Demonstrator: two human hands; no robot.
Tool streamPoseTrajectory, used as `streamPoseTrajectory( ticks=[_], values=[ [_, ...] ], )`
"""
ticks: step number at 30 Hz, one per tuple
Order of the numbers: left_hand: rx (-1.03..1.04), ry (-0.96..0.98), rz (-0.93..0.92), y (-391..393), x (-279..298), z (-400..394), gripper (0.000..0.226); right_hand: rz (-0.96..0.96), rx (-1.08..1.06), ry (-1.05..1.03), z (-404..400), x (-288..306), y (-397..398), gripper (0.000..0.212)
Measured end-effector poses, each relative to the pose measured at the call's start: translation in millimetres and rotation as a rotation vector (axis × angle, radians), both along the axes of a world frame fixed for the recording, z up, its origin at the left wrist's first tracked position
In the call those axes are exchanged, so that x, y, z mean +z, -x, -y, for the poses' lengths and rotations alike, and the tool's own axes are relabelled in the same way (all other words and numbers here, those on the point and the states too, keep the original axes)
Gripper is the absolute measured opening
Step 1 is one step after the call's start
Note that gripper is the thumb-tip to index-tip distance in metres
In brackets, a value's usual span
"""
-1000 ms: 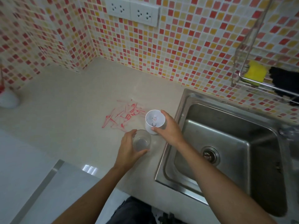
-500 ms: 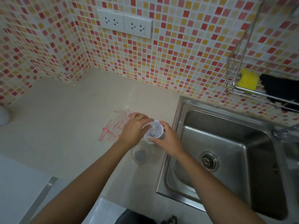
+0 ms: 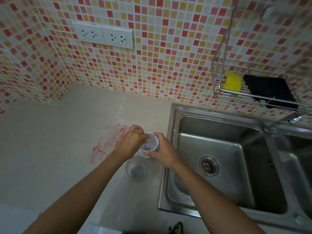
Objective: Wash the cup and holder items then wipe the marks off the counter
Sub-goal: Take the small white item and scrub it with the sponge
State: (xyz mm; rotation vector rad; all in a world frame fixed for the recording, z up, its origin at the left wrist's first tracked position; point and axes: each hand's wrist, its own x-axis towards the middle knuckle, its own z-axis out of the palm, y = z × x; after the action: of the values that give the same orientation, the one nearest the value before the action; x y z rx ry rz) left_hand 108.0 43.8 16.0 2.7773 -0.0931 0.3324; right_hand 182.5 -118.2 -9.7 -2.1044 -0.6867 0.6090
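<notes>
Beige counter (image 3: pixel 50 149), steel sink (image 3: pixel 219 166) at right. Red marks (image 3: pixel 104 144) smeared left of the hands. Clear glass cup (image 3: pixel 136 170) stands near, untouched. White holder (image 3: pixel 149 146) just beyond it, beside sink rim: right hand (image 3: pixel 163 152) grips its side, left hand (image 3: pixel 133 141) pinches its far rim.

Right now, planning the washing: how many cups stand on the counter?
2. The white cup sits beside the sink, held by both hands; the clear cup stands untouched just in front of it. None seem hidden.
</notes>
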Motion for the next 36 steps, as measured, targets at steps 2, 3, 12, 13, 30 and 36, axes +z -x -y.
streamPoseTrajectory(
  ticks=[2,3,12,13,30,36],
  values=[
    [-0.016,-0.062,-0.007,1.0,4.1,2.3,0.016,0.007,-0.006,0.007,-0.5,-0.5,1.3,0.086],
    [-0.021,-0.089,-0.003,1.6,3.7,3.0,0.023,0.009,-0.008,0.011,-0.6,-0.9,2.0,0.087],
    [-0.041,-0.063,0.067,4.0,1.1,12.1,0.017,0.062,0.0,0.105,-1.1,2.6,9.0,0.085],
    [0.036,-0.024,0.034,8.4,-2.3,12.5,0.016,0.072,0.005,0.115,-1.4,4.2,10.2,0.084],
    [0.046,-0.087,0.074,-6.4,37.9,6.4,0.034,0.088,0.081,0.33,-12.8,23.9,1.6,0.112],
    [0.178,0.09,0.232,-9.8,45.2,6.7,0.001,0.148,0.118,0.272,12.7,78.5,-30.0,0.105]
  ],
)
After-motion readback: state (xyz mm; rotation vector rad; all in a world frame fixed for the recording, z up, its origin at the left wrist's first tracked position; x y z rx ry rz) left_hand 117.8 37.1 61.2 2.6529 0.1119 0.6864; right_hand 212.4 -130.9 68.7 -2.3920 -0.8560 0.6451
